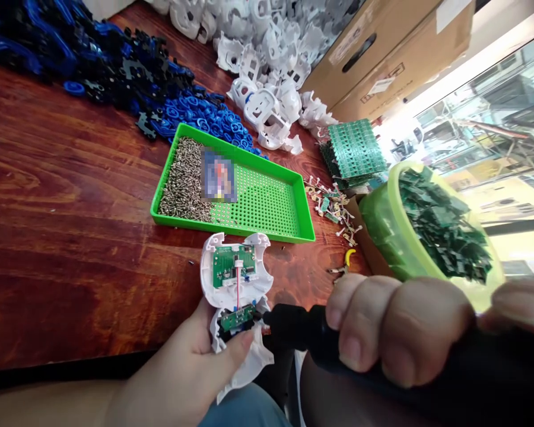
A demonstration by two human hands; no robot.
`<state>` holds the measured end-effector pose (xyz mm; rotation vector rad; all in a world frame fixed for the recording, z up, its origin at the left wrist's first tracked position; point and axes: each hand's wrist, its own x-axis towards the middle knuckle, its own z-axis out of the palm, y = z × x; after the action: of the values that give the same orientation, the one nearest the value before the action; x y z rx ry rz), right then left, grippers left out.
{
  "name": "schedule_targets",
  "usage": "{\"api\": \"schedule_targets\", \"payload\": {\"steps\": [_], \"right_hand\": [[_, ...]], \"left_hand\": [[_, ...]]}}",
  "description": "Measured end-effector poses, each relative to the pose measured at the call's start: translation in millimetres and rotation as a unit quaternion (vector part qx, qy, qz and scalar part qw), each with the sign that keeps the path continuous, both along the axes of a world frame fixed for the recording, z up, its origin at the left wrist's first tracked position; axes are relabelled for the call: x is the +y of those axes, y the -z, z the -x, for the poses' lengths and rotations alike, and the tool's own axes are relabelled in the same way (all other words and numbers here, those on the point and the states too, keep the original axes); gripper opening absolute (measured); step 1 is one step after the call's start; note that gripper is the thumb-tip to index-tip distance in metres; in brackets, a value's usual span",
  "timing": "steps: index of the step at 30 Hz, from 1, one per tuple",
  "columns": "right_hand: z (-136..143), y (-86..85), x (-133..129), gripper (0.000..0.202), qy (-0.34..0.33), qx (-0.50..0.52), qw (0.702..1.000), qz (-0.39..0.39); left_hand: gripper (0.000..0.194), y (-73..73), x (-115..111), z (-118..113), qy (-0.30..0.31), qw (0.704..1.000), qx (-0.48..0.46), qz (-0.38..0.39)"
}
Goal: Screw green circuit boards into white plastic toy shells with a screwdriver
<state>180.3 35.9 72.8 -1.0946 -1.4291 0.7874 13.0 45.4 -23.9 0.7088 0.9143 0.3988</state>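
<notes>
Closely wrapped, the fingers (396, 332) of the right hand (409, 332) gripped a black electric screwdriver (302, 329), and its tip pointed to the left, at the small green board (237, 317) in the lower part of a white plastic shell (234, 279). The left hand (191, 367) held this shell from below at the near edge of the wooden table (62, 237); its thumb (238, 350) pressed on the lower piece, and the other fingers were hidden behind the shell. Inside the upper part of the shell sat a bigger green circuit board (232, 265), and a thin red wire (238, 290) ran down from it to the small board.

Just behind the shell lay a green tray (267, 204) with a heap of small screws (184, 181) at its left end (a blurred patch covered part of the tray, so I could not tell what was there). To the right of the tray some small loose parts with wires (333, 210) were scattered on the table, and beside them stood a stack of green panels (353, 151). A green bowl (387, 231) full of dark green boards (445, 225) stood near the right hand. Further back there were a pile of blue and black plastic parts (115, 65), a pile of white shells (267, 59) and cardboard boxes (391, 53).
</notes>
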Motion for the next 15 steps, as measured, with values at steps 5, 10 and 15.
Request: {"api": "schedule_targets", "payload": {"steps": [5,10,15], "right_hand": [[-29,-4.9,-1,0.033,-0.122,-0.019,0.991,0.056],[-32,-2.8,3,0.028,-0.144,0.002,0.986,0.089],[-15,-1.9,7,0.026,-0.124,-0.025,0.991,0.053]], "left_hand": [[0.048,-7.6,1,-4,-0.049,0.992,-0.077,0.083],[0.057,-15.2,0,-10,-0.125,0.969,-0.165,0.131],[0.061,-7.1,-3,-11,-0.104,0.963,-0.183,0.169]]}}
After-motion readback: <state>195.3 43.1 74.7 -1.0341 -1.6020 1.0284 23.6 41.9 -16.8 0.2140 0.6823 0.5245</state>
